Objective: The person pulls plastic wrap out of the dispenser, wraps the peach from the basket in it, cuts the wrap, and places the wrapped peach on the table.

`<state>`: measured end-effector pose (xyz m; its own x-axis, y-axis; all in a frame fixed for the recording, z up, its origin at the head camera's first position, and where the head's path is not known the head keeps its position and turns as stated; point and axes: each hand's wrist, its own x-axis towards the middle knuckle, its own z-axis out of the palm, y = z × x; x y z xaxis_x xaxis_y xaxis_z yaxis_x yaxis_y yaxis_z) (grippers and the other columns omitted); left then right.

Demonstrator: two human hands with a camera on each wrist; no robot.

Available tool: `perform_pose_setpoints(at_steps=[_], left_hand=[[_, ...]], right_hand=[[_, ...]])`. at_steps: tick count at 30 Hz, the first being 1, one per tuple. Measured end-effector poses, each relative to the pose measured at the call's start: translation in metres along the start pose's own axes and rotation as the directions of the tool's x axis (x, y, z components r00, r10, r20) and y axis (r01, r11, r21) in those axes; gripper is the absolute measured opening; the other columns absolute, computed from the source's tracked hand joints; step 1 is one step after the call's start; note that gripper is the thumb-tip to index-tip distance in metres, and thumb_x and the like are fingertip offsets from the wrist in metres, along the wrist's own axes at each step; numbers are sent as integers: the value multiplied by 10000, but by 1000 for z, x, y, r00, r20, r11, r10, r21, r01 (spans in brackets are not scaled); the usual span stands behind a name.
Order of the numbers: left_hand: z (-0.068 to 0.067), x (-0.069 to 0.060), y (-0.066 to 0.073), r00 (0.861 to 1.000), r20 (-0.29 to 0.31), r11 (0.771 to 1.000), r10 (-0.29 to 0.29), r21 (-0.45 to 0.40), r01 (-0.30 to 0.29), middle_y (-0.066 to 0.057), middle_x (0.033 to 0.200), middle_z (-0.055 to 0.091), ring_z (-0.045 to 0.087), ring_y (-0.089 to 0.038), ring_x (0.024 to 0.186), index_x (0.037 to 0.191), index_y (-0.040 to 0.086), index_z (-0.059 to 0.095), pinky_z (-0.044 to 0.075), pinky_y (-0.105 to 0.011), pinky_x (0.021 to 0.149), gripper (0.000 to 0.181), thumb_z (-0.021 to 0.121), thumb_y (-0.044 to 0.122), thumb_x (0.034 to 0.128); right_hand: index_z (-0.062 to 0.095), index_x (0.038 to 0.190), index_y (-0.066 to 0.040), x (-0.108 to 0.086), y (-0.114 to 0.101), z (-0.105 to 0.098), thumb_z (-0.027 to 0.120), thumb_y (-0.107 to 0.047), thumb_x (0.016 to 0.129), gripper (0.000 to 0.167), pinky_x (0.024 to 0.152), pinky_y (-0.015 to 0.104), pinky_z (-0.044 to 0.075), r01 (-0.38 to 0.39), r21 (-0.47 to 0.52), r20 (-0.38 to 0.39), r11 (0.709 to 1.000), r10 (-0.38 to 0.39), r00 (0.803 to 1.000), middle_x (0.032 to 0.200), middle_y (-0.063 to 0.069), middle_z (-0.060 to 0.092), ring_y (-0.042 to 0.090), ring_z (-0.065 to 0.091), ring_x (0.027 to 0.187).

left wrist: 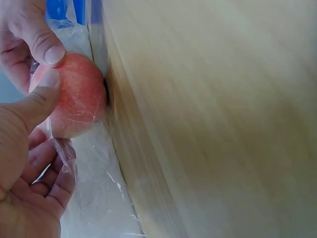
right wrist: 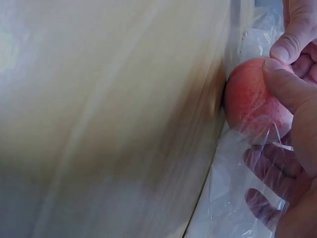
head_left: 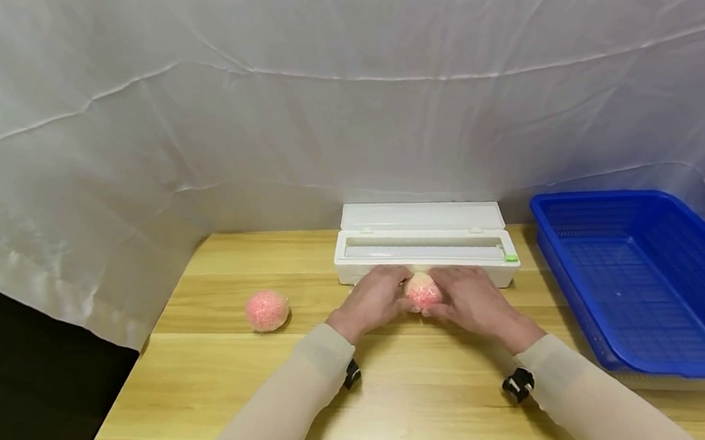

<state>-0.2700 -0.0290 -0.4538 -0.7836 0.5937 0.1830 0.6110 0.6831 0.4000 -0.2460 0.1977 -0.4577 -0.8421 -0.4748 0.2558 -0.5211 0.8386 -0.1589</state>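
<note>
A round pink-red fruit (head_left: 423,291), apple- or peach-like, sits between both hands at the front of a white cling film dispenser (head_left: 428,266). Clear cling film (left wrist: 101,183) lies over the fruit and spreads beside it. My left hand (head_left: 379,298) holds the fruit from the left, its thumb on the skin and its fingers curled at the film. From the other side my right hand (head_left: 474,300) grips it, thumb near the left thumb. Through the film (right wrist: 233,188), fingers of the right hand show in the right wrist view. The fruit's far side is hidden.
A second pink fruit (head_left: 267,310) rests on the wooden table (head_left: 229,391) at the left. The dispenser's lid (head_left: 421,215) stands open, and a green piece (head_left: 510,258) marks its right end. At the right is a blue basket (head_left: 654,291). Grey-white cloth (head_left: 344,130) hangs behind.
</note>
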Motion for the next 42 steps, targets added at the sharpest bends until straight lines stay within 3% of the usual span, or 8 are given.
perform_pose_setpoints(at_steps=[4, 9, 13, 19, 33, 42], left_hand=[[5, -4, 2, 1000, -7, 1000, -29, 8, 29, -20, 1355, 699, 577, -237, 1346, 1338, 123, 667, 440, -392, 1187, 521, 847, 347, 903], [5, -10, 10, 998, -49, 991, -38, 130, 44, -59, 1418, 634, 540, -250, 1327, 1383, 115, 627, 444, -388, 1169, 618, 834, 442, 900], [4, -13, 15, 997, -69, 981, -42, 189, 54, -65, 1414, 617, 534, -253, 1289, 1416, 132, 602, 456, -408, 1134, 690, 827, 507, 881], [4, -16, 17, 999, -32, 980, -35, 196, 40, -62, 1436, 601, 504, -248, 1348, 1495, 154, 558, 422, -420, 1178, 760, 815, 523, 882], [4, -17, 20, 998, -50, 977, 25, 214, -14, -39, 1398, 621, 532, -217, 1240, 1469, 197, 591, 461, -385, 1093, 709, 826, 512, 878], [2, -18, 24, 998, -53, 970, 44, 243, -30, -27, 1429, 612, 516, -221, 1284, 1443, 209, 615, 446, -393, 1106, 715, 801, 586, 865]], right_hand=[[628, 1368, -99, -2, -2, 3, 847, -517, 861, 692, 1005, 627, 486, -11, -12, 3, 1000, 11, 1000, 1368, 149, 687, 397, 641, 1267], [614, 1389, -83, -9, -3, 5, 858, -575, 823, 788, 990, 622, 484, -8, -77, -46, 997, 4, 999, 1368, 144, 668, 409, 614, 1277], [646, 1336, -81, -15, -2, 5, 868, -569, 811, 751, 964, 600, 501, 5, -109, -92, 994, -15, 996, 1315, 131, 683, 402, 620, 1244], [660, 1318, -75, -20, -3, 4, 858, -557, 823, 719, 952, 595, 511, 11, -107, -111, 994, -22, 994, 1289, 131, 691, 395, 624, 1225], [652, 1362, -86, -26, -4, 2, 855, -557, 829, 740, 979, 609, 507, -8, -58, -103, 998, 2, 995, 1313, 141, 680, 393, 609, 1252], [642, 1387, -99, -32, -4, 1, 840, -581, 834, 760, 968, 583, 509, -26, -30, -92, 999, 23, 995, 1326, 129, 684, 385, 612, 1247]])
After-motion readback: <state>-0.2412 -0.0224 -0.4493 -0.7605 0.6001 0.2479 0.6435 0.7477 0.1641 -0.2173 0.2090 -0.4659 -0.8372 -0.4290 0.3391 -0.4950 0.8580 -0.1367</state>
